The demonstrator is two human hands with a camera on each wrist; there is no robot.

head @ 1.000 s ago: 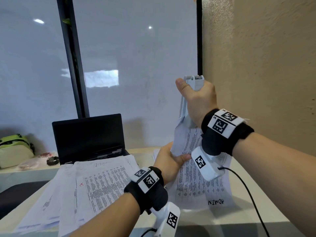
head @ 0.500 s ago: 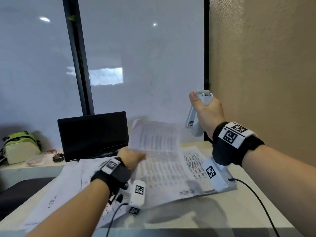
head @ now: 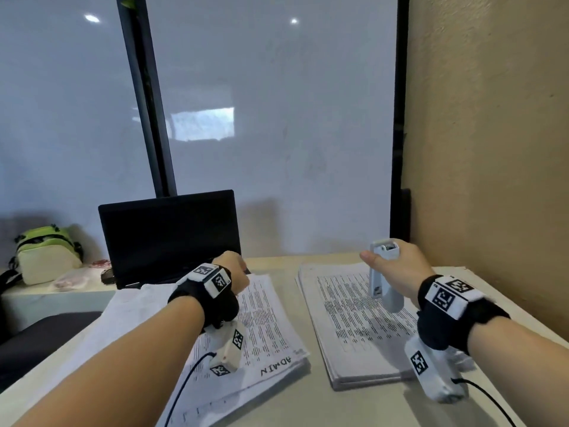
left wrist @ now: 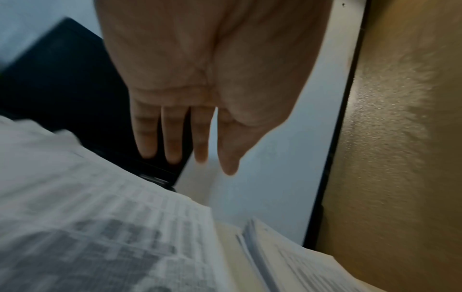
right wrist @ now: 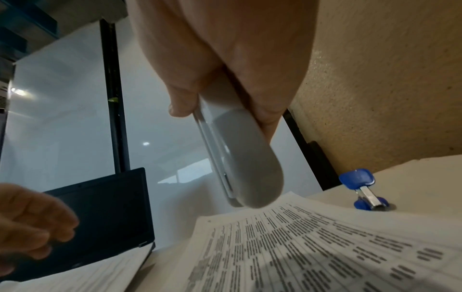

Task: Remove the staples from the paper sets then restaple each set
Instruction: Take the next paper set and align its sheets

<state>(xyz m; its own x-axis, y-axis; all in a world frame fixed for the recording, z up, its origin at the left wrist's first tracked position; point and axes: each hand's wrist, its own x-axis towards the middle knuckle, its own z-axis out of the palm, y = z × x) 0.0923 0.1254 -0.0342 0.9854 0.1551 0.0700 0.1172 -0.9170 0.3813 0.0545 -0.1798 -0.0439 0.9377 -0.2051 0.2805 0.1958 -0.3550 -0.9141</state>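
1. Right hand [head: 403, 272] grips a grey stapler [head: 383, 288] upright, just above the right paper stack [head: 354, 322]
2. Left hand [left wrist: 200, 79], fingers straight, holds nothing, hovering above the left paper set [head: 264, 318], at 9 o'clock from the stapler

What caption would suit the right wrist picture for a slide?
Right hand grips a grey stapler above a printed paper stack, a blue staple remover lying beyond.

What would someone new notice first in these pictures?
Probably the grey stapler gripped upright in the right hand, above the right paper stack. Next, the open left hand over the left stack, with a dark laptop behind.
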